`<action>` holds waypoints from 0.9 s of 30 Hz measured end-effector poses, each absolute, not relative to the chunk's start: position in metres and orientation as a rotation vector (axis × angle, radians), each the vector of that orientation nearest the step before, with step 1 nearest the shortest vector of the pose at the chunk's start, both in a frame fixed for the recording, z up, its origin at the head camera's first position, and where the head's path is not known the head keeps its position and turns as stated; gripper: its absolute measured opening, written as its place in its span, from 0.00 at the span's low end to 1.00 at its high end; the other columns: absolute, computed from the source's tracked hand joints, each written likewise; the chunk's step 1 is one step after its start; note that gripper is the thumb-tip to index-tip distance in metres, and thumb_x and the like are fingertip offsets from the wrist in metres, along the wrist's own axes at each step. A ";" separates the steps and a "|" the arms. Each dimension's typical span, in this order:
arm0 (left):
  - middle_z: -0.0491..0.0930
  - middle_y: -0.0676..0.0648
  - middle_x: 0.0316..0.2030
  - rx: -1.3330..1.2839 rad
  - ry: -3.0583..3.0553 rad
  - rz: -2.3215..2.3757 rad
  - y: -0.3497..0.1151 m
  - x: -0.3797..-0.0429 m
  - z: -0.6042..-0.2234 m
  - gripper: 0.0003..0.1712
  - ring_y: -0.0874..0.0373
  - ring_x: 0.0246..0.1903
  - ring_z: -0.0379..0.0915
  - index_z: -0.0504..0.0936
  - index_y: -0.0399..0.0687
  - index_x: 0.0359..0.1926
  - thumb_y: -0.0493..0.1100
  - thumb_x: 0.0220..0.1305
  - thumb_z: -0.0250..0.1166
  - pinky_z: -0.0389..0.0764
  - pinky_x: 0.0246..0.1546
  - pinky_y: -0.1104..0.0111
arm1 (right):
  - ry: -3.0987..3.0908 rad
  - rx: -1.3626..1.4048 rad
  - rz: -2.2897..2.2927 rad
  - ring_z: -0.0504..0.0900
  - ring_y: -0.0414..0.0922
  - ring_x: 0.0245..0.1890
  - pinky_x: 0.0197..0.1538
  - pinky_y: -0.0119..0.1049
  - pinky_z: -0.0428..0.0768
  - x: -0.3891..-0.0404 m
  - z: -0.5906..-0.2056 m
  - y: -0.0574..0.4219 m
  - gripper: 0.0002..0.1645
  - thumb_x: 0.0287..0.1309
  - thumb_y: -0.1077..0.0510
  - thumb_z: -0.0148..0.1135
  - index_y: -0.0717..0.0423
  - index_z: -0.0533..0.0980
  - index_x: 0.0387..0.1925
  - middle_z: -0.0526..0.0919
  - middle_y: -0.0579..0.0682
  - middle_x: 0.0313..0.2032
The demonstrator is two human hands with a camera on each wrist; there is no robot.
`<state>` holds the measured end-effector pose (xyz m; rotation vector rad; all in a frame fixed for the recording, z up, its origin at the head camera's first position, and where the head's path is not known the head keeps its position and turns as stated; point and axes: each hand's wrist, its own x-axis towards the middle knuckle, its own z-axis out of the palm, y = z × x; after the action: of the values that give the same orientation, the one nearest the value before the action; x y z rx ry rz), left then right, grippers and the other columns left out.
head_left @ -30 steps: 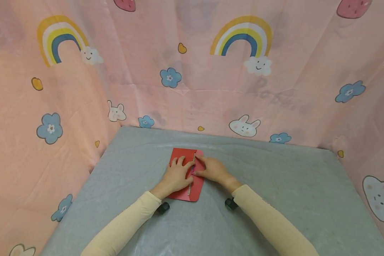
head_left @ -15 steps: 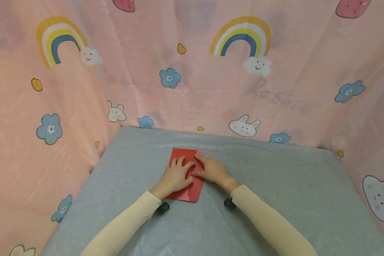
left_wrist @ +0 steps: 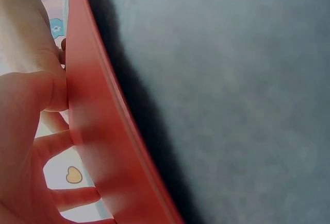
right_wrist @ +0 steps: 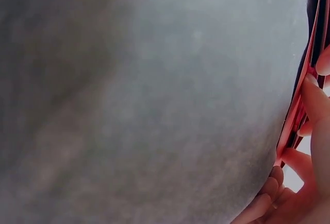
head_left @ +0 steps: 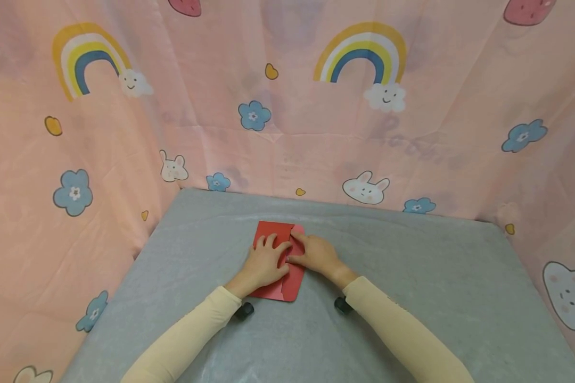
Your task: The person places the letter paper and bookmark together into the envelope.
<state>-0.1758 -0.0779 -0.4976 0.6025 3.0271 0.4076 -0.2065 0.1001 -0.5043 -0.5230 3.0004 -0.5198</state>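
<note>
A red envelope lies on the grey cloth, its lengthwise opening edge facing right over a pinkish-red inner strip. My left hand rests spread on its upper side, thumb and index finger at that edge. From the right, my right hand reaches in, its thumb and index fingertip set apart along the strip. In the left wrist view, the left fingertips touch the red face of the envelope. In the right wrist view, the right thumb presses at the envelope's edge, its remaining fingers bent below.
The grey cloth-covered table stretches out on all sides of the envelope. A pink curtain with rainbows, flowers and rabbits hangs behind it and at both sides. Dark wrist cameras show below the left wrist and right wrist.
A thin pale strip that showed along the envelope's opening a second ago is out of sight. My right hand has shifted slightly left; my left hand stays put.
</note>
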 end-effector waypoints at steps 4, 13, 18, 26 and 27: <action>0.66 0.37 0.67 0.613 3.038 0.391 -0.078 -0.176 -0.498 0.33 0.35 0.65 0.60 0.71 0.60 0.67 0.53 0.60 0.63 0.69 0.57 0.37 | 3.006 -0.526 -0.519 0.84 0.50 0.38 0.42 0.47 0.83 -0.206 -0.504 0.099 0.46 0.52 0.33 0.68 0.44 0.68 0.70 0.86 0.56 0.42; 0.66 0.38 0.66 0.604 3.046 0.378 -0.077 -0.177 -0.500 0.33 0.35 0.65 0.60 0.71 0.60 0.68 0.53 0.61 0.62 0.69 0.58 0.36 | 3.022 -0.520 -0.500 0.82 0.47 0.33 0.38 0.44 0.83 -0.206 -0.505 0.098 0.46 0.52 0.33 0.67 0.44 0.68 0.70 0.86 0.55 0.40; 0.66 0.38 0.66 0.606 3.051 0.360 -0.077 -0.178 -0.502 0.33 0.36 0.65 0.61 0.71 0.61 0.68 0.53 0.61 0.62 0.69 0.57 0.37 | 3.028 -0.504 -0.498 0.82 0.48 0.33 0.37 0.44 0.83 -0.205 -0.505 0.098 0.45 0.53 0.34 0.67 0.44 0.69 0.69 0.86 0.56 0.40; 0.66 0.38 0.66 0.610 3.051 0.362 -0.076 -0.177 -0.501 0.33 0.35 0.65 0.60 0.71 0.60 0.68 0.54 0.61 0.62 0.69 0.57 0.37 | 3.023 -0.512 -0.486 0.81 0.48 0.32 0.37 0.44 0.83 -0.204 -0.505 0.100 0.45 0.53 0.33 0.66 0.44 0.68 0.70 0.85 0.56 0.40; 0.66 0.38 0.66 0.611 3.050 0.361 -0.076 -0.177 -0.501 0.33 0.35 0.65 0.61 0.71 0.60 0.68 0.54 0.61 0.62 0.69 0.57 0.37 | 3.019 -0.517 -0.494 0.81 0.48 0.32 0.37 0.44 0.83 -0.204 -0.505 0.100 0.45 0.53 0.33 0.67 0.44 0.68 0.70 0.85 0.56 0.40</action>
<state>-0.1767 -0.0758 -0.5011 0.6112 3.0503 0.3607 -0.2043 0.1003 -0.5049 -0.5169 3.0188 -0.4935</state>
